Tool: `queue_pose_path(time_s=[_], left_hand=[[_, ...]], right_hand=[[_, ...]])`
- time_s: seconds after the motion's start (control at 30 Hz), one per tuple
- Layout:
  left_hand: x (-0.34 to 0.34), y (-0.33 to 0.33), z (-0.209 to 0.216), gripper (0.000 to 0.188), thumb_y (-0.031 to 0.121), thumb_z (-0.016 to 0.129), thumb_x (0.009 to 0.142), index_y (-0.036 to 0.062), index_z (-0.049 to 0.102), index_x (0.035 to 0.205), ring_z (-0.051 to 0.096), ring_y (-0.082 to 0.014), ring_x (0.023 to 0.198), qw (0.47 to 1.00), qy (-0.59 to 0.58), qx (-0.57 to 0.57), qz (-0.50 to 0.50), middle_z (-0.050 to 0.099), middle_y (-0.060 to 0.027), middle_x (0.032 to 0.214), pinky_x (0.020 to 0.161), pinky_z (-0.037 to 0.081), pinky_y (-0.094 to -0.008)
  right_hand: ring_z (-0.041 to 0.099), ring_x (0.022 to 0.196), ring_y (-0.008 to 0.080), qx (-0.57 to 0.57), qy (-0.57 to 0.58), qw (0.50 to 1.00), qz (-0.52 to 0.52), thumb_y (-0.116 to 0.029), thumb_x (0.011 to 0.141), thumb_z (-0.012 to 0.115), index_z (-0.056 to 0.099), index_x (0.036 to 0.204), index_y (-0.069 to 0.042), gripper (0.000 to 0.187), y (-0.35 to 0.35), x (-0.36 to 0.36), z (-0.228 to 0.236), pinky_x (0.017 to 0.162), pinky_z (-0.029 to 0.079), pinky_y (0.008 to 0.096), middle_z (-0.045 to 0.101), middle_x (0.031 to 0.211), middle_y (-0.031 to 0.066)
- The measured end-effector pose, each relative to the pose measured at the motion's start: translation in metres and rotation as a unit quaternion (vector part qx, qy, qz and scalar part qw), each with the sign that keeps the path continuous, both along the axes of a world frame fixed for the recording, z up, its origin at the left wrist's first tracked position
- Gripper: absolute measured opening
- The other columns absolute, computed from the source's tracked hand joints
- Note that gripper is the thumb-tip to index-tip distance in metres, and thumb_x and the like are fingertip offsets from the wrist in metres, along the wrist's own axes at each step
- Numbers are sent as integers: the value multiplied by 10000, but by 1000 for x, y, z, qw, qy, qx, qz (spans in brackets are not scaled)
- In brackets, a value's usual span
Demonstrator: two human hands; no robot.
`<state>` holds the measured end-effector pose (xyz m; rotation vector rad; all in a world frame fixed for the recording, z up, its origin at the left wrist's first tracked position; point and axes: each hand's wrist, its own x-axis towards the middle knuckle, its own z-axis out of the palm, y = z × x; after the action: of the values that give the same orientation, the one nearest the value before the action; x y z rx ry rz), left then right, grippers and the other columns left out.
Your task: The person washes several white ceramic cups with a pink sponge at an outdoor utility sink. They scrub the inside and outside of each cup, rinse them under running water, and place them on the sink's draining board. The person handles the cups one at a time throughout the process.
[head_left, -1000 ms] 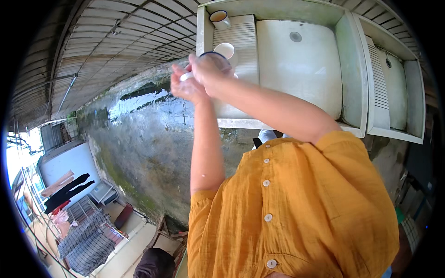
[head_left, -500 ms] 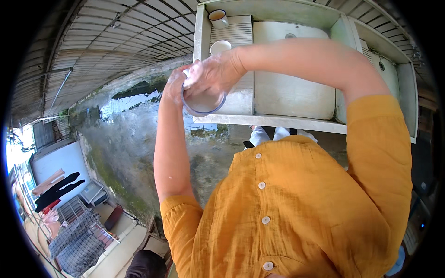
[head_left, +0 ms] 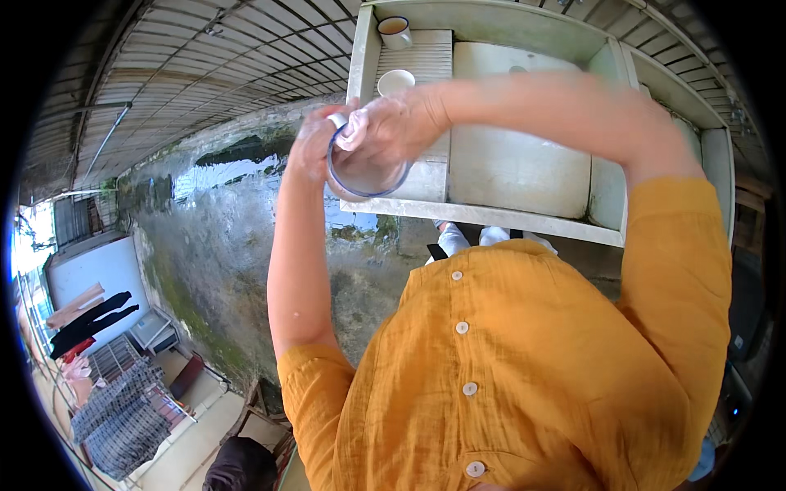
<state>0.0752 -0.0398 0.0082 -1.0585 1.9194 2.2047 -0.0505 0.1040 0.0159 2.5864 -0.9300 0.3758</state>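
A mug [head_left: 366, 182] with a blue rim is held tilted over the left end of the sink, its mouth turned up toward me. My left hand [head_left: 313, 146] is closed at the mug's far-left side, by its white handle. My right hand [head_left: 401, 127] presses a soft white cloth-like wad [head_left: 354, 131] against the rim, its fingers partly inside the mouth. Motion blurs both hands a little, and whether the wad is cloth or sponge I cannot tell. Just beyond the right hand sits a small white bowl [head_left: 396, 82].
A pale stone sink [head_left: 520, 168] has a ribbed washboard [head_left: 430, 53] at its left. Another blue-rimmed mug [head_left: 395, 33] with brownish contents stands at the back left corner. Wet, mossy concrete floor [head_left: 237, 237] lies left of the sink. Clothes [head_left: 119, 417] hang at the lower left.
My hands and the mug have shifted slightly right in the picture, and the mug's mouth shows more openly. The right hand's wad has moved along the rim. The view has turned a little.
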Motion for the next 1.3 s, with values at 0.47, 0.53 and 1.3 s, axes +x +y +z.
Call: queue_pose_path(time_s=[0.47,0.53,1.3], left_hand=[[-1,13,-27,247,192,699,845,4,571,747,493,-97,603,935,166,-119,289,554,-12,676,526,415,-258],[0,19,-27,241,196,693,851,5,568,773,518,-111,607,925,196,-77,317,564,-24,696,525,436,-265],[-13,49,-35,318,241,685,857,16,599,650,527,-100,529,960,148,-156,182,613,-60,611,520,428,-245]], right_hand=[[480,1073,217,232,-596,737,-219,-323,881,610,662,955,-67,271,29,35,-18,961,393,377,649,958,68],[581,895,151,313,-798,499,-123,-284,914,576,633,1007,-44,264,29,19,-8,838,478,311,644,988,54],[595,868,350,219,-236,842,-432,-129,792,604,529,978,13,245,45,51,-22,711,501,418,569,973,192]])
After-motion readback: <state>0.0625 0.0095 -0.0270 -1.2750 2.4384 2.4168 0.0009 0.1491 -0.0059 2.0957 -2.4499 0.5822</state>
